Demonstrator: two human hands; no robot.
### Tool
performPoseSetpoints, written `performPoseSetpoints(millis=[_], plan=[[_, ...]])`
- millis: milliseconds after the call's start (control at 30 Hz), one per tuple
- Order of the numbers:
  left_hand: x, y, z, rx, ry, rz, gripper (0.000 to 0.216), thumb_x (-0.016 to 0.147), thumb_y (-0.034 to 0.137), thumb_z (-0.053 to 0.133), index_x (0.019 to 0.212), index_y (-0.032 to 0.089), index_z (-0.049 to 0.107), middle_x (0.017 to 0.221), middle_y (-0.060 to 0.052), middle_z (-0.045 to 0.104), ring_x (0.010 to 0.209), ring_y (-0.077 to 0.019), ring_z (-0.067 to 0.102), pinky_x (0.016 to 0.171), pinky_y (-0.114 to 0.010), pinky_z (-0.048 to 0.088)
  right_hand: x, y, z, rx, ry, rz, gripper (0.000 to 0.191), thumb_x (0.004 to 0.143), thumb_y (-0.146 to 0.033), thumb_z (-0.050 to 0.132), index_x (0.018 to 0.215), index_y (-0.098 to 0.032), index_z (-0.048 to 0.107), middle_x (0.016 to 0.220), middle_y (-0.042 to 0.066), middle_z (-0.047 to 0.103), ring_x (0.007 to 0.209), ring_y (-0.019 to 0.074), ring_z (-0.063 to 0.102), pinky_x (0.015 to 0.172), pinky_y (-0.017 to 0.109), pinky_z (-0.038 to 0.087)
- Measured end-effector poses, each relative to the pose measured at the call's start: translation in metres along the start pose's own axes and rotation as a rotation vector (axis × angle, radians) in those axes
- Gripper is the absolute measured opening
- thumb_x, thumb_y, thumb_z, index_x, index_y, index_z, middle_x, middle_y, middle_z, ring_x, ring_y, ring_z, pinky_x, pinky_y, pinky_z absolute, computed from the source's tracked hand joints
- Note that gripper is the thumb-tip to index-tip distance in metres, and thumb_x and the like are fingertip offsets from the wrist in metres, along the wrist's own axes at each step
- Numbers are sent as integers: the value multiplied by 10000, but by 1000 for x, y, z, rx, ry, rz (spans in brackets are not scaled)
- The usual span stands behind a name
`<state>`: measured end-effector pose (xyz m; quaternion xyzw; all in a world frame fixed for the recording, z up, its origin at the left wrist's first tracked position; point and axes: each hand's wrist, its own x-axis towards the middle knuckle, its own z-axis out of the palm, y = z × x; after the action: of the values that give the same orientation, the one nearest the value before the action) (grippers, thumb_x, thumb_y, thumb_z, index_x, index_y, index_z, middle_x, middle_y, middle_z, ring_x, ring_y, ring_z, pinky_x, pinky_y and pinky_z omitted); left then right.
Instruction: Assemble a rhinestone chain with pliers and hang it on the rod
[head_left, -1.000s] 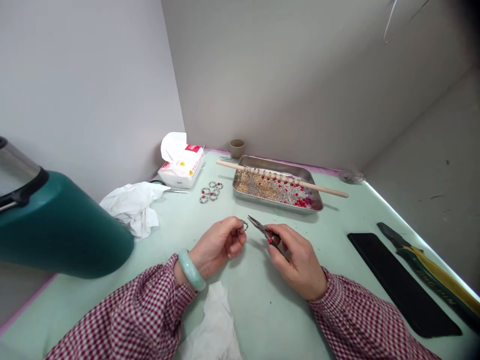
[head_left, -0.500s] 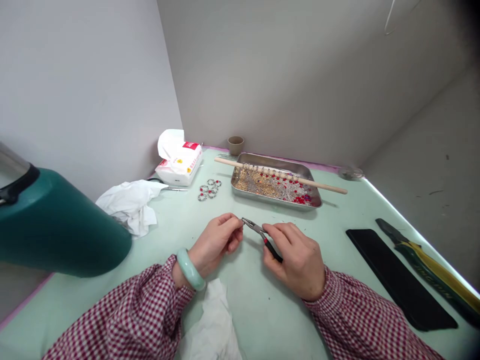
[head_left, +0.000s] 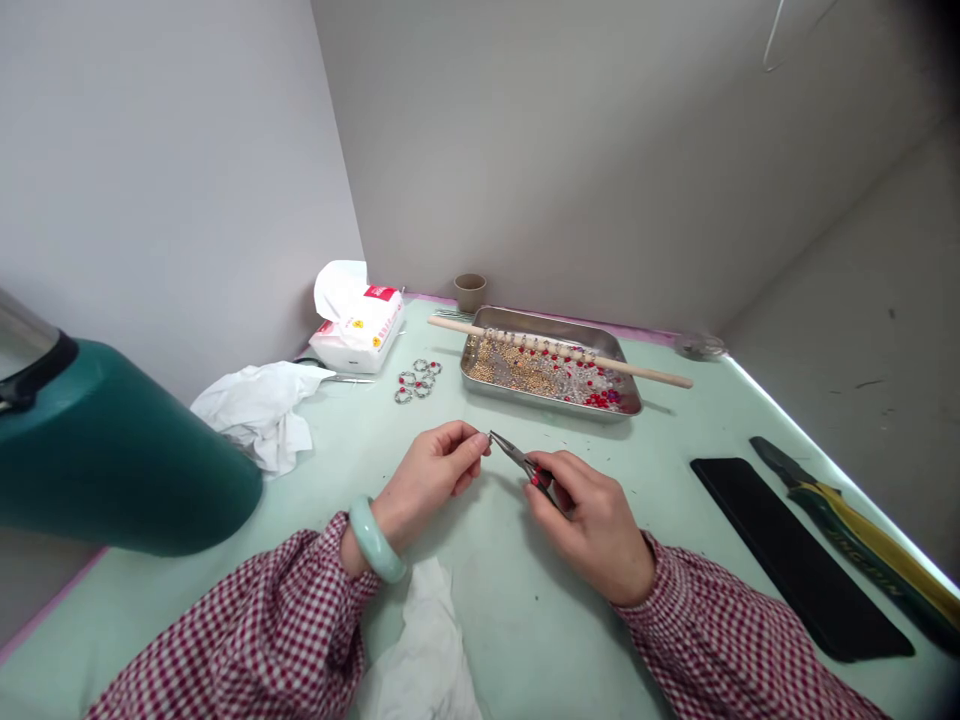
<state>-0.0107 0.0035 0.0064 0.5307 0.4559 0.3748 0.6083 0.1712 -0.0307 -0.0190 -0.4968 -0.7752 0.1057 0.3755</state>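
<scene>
My left hand (head_left: pixel 439 468), a pale green bangle (head_left: pixel 376 540) on its wrist, pinches a tiny dark piece between thumb and forefinger; its kind is too small to make out. My right hand (head_left: pixel 589 515) is wrapped round the handles of needle-nose pliers (head_left: pixel 517 458) with red and black grips. The plier tips reach the left fingertips, at or right beside the tiny piece. Beyond the left hand lie several small beaded rings (head_left: pixel 418 380) with red beads. Behind both hands stands a metal tray (head_left: pixel 547 402) of gold, clear and red beads.
A wooden rod (head_left: pixel 652 375) strung with rings lies across the tray. At left stand a green bottle (head_left: pixel 127 450), crumpled tissue (head_left: pixel 262 405) and a tissue pack (head_left: pixel 360 330). On the right are a black strip (head_left: pixel 795 550) and large pliers (head_left: pixel 847 530). Another tissue (head_left: pixel 424 650) lies in front.
The pliers have turned in my right hand, their jaws now steeper and seen closer together. My left fingers have shifted slightly, and the tiny piece shows more at their tips.
</scene>
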Motion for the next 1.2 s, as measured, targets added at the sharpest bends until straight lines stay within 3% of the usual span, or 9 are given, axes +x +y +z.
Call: performPoseSetpoints(millis=[233, 467, 633, 867, 1067, 1200], plan=[[1, -4, -2, -93, -23, -3, 232, 824, 349, 542, 741, 136, 505, 574, 49, 459, 446, -35, 320, 440, -191, 214, 3, -3, -1, 129, -25, 137, 176, 792, -200, 524, 938, -151, 609, 800, 47, 639, 649, 150, 572, 609, 277, 474], [2, -6, -4, -140, -46, 4, 233, 832, 362, 535, 776, 136, 549, 574, 56, 420, 456, -37, 307, 450, -199, 202, 2, -1, 0, 91, -13, 48, 204, 799, -177, 514, 988, -141, 582, 795, 40, 592, 596, 125, 499, 581, 269, 435], [1, -4, -2, -75, -21, 2, 231, 830, 349, 536, 738, 137, 526, 533, 61, 406, 461, -49, 308, 457, -202, 218, -1, 2, 1, 10, 11, -34, 232, 801, -170, 523, 1024, -130, 570, 836, 58, 586, 687, 150, 526, 642, 289, 435], [2, -4, -1, -71, -44, 28, 219, 846, 332, 496, 819, 124, 556, 601, 42, 454, 468, -48, 344, 465, -200, 246, 0, 4, 1, 66, -1, 41, 190, 816, -178, 511, 994, -149, 568, 806, 37, 580, 602, 123, 494, 580, 266, 426], [1, -3, -1, 21, -22, 34, 196, 830, 320, 518, 778, 133, 546, 574, 51, 435, 467, -53, 344, 471, -199, 264, 0, 4, 0, -28, 14, -36, 229, 814, -182, 509, 1034, -145, 560, 852, 61, 590, 730, 170, 548, 663, 303, 443], [1, -3, -1, -83, -16, -3, 209, 849, 335, 489, 783, 139, 513, 642, 38, 473, 447, -37, 352, 447, -194, 234, 1, 4, -1, -70, 28, -52, 237, 809, -196, 507, 1031, -137, 566, 881, 79, 600, 786, 195, 562, 698, 325, 456]])
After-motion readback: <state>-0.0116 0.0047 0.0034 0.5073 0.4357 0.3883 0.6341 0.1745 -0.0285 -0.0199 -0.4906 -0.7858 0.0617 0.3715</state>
